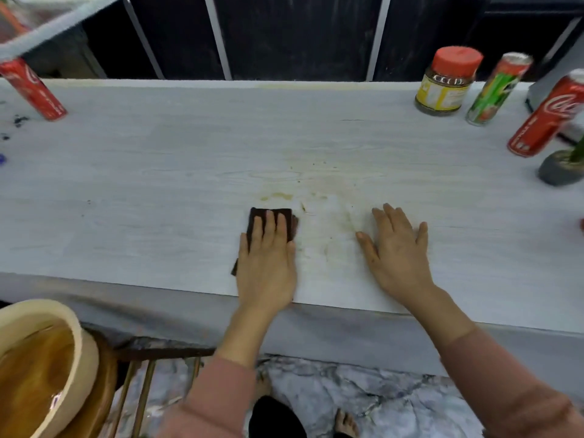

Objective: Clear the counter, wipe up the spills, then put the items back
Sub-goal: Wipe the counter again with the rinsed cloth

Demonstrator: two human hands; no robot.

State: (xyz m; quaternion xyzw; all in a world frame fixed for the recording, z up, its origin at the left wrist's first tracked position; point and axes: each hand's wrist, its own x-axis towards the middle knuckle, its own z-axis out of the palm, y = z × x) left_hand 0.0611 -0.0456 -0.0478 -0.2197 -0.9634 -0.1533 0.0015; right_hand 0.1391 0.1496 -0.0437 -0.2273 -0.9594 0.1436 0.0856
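Note:
My left hand [267, 257] presses flat, fingers straight, on a dark brown cloth [286, 216] near the front edge of the pale wood-grain counter [142, 184]. A yellowish-brown spill stain [316, 188] spreads just beyond and to the right of the cloth. On the counter to the right of the stain, my right hand [398, 248] rests flat with fingers spread and holds nothing. A red-lidded jar [448, 82], a green can [497, 90] and a red cola can [550, 116] stand at the far right. Another red cola can [33, 88] stands at the far left.
A small grey pot with a plant [561, 167] sits at the right edge. A cream basin of water [41, 358] rests on a wooden stool at lower left. Dark specks [17, 121] mark the counter's left end. Dark panels back the counter.

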